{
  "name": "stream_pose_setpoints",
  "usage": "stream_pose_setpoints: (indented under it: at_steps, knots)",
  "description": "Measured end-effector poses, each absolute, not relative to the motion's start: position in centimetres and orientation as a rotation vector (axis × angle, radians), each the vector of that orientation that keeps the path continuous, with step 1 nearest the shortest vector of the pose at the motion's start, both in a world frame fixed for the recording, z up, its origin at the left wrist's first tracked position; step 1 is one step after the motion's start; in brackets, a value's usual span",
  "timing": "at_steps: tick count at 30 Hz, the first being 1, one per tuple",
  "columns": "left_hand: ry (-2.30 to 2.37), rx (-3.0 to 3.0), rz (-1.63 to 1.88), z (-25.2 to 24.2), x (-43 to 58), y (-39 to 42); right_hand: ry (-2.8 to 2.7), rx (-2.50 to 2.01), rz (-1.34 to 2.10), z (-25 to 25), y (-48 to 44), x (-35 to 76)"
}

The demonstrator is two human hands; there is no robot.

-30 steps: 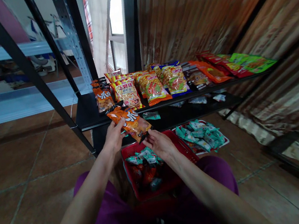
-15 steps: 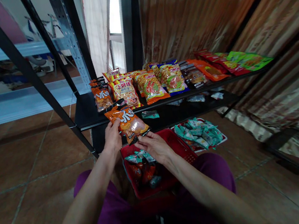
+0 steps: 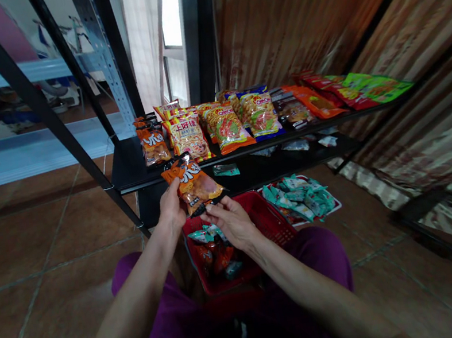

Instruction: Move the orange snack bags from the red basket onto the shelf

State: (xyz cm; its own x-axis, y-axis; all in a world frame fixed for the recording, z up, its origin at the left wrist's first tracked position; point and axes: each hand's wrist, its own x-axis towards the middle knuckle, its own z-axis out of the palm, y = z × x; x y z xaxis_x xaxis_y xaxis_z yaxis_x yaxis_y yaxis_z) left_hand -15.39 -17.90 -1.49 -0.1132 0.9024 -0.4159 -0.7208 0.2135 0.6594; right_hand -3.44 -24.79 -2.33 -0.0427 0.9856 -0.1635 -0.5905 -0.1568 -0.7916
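Note:
An orange snack bag with black ends is held between my two hands, in front of the shelf edge. My left hand grips its left side with the thumb on the front. At its lower right end, my right hand pinches the black edge. Behind it, similar orange bags stand in a row at the left end of the black shelf. Below my hands is a red basket with orange and teal packets inside.
Beside the orange bags stand red-and-yellow snack bags, then prawn-picture bags and flat green packets. A white-rimmed basket of teal packets sits on the floor at right. A black shelf post rises at left.
The orange bag stays in both hands, almost in the same place. The view has shifted very slightly; the bag tilts a little and its glare has changed.

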Motion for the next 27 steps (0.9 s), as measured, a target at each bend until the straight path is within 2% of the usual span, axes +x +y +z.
stream_pose_setpoints:
  at_steps: [7,27]
  knots:
    - [0.816,0.379,1.239,-0.5,-15.3,-21.0,-0.633,-0.849,1.481,-2.2,-24.6,-3.6]
    - [0.660,0.497,1.400,-1.6,-14.6,-24.3,-0.426,-0.830,1.542,-1.7,-24.3,-3.7]
